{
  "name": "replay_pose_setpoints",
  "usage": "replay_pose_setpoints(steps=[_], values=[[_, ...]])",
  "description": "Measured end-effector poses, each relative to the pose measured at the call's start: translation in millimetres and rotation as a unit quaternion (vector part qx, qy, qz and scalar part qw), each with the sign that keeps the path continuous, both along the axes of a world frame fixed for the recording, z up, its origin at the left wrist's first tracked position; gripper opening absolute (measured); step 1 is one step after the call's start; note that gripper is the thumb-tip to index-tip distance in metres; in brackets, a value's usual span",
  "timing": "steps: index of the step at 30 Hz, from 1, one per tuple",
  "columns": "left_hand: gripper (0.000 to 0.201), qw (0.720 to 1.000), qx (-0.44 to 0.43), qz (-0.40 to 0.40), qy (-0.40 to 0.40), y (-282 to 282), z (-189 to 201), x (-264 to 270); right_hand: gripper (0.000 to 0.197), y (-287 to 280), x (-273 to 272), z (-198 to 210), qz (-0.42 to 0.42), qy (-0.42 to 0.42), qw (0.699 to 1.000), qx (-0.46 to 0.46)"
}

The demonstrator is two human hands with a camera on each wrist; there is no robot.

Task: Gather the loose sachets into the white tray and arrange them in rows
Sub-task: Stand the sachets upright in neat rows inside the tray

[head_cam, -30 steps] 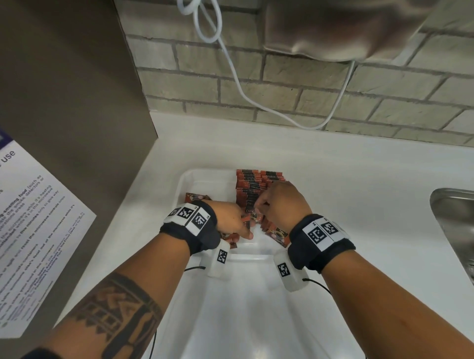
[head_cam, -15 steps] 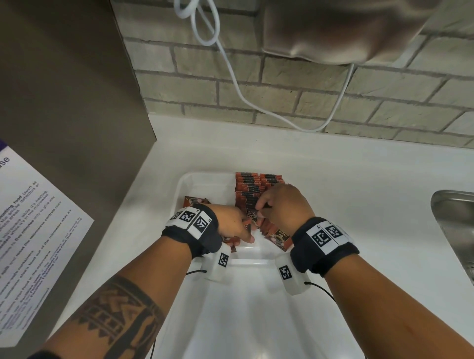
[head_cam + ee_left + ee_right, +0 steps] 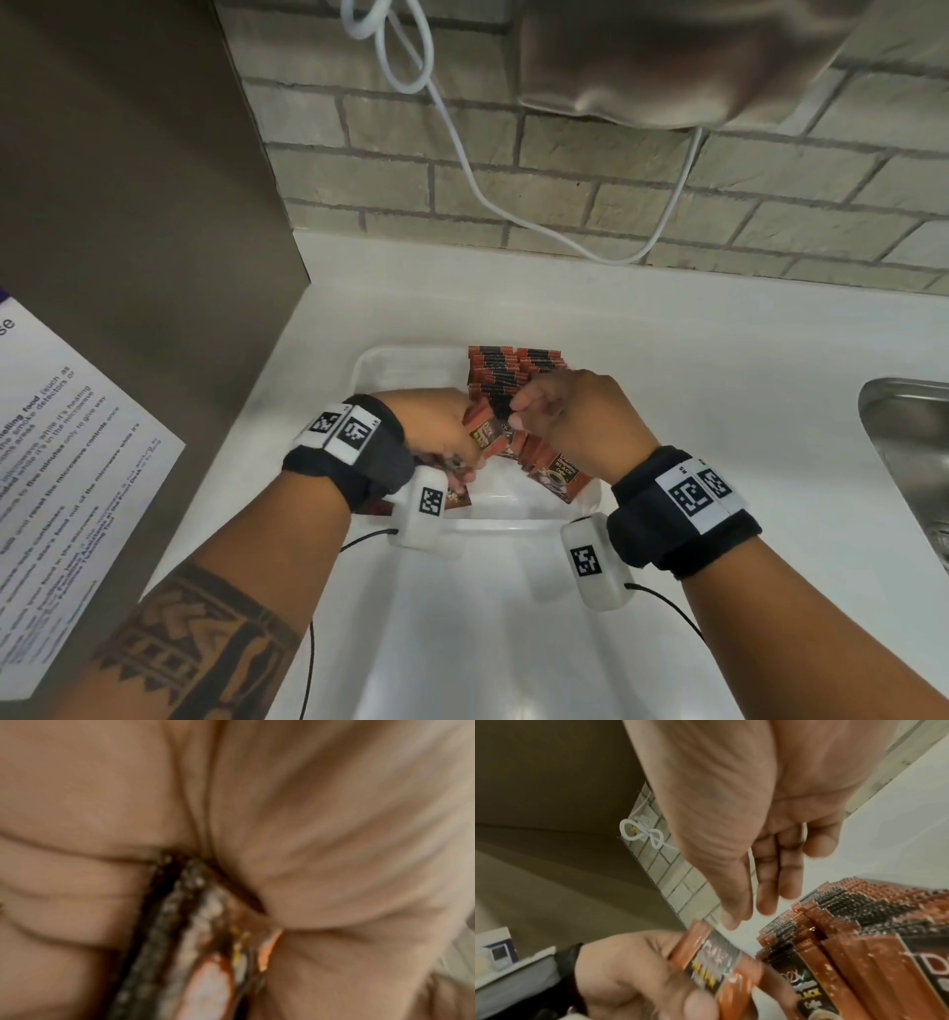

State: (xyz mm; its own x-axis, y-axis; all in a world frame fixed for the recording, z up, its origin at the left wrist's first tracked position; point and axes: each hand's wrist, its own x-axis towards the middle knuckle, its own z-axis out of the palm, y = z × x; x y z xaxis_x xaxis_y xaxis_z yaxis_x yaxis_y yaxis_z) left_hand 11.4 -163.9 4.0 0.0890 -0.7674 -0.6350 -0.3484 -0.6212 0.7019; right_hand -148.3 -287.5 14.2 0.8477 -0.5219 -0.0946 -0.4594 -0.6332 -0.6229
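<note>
Red-and-black sachets (image 3: 506, 372) stand on edge in two packed rows at the far end of the white tray (image 3: 382, 362). My left hand (image 3: 464, 437) grips a small bunch of sachets (image 3: 487, 430) just in front of the rows. In the right wrist view that bunch (image 3: 713, 959) sits between the left hand's (image 3: 639, 973) thumb and fingers. The left wrist view shows only palm and sachet edges (image 3: 195, 943). My right hand (image 3: 518, 415) hovers beside the bunch; its fingers (image 3: 770, 890) hang loosely and hold nothing. More sachets (image 3: 557, 473) lean loosely behind it.
A second white tray (image 3: 488, 632) lies nearer me under my wrists. A steel sink (image 3: 909, 437) is at the right. A brown panel with a printed notice (image 3: 67, 452) stands on the left. A white cable (image 3: 462, 159) hangs down the brick wall.
Both hands stay over the tray's near end. The left hand has lifted its bunch a little, and the right hand's fingertips have come off the sachets.
</note>
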Motion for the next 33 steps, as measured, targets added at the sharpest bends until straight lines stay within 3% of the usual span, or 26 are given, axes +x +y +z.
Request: replay_pose_setpoints(steps=[2,3,8,16,22,27,33], values=[[0.019,0.99,-0.043,0.069,0.116,5.5,6.1,2.0,0.015,6.8,-0.6,3.1,0.012,-0.014,0.999,0.045],[0.023,0.985,-0.063,0.084,0.135,6.9,7.6,3.1,0.017,8.4,-0.2,2.7,0.008,-0.026,0.998,0.057],[0.03,0.98,-0.131,0.107,0.104,11.0,11.3,-0.2,0.018,13.3,1.9,4.1,-0.03,-0.09,0.992,0.078],[0.021,0.97,-0.194,0.112,0.097,16.3,13.4,-1.9,0.013,10.2,4.3,8.2,-0.084,-0.141,0.977,0.133],[0.034,0.967,-0.217,0.12,0.057,14.9,15.6,1.0,0.003,9.0,5.5,13.1,-0.094,-0.164,0.975,0.115],[0.025,0.969,-0.209,0.128,-0.011,18.1,12.2,11.2,0.005,5.7,7.9,15.2,-0.102,-0.183,0.974,0.086],[0.017,0.981,-0.102,0.084,-0.143,28.0,7.5,25.4,0.01,-3.3,4.2,21.4,-0.097,-0.157,0.983,0.022]])
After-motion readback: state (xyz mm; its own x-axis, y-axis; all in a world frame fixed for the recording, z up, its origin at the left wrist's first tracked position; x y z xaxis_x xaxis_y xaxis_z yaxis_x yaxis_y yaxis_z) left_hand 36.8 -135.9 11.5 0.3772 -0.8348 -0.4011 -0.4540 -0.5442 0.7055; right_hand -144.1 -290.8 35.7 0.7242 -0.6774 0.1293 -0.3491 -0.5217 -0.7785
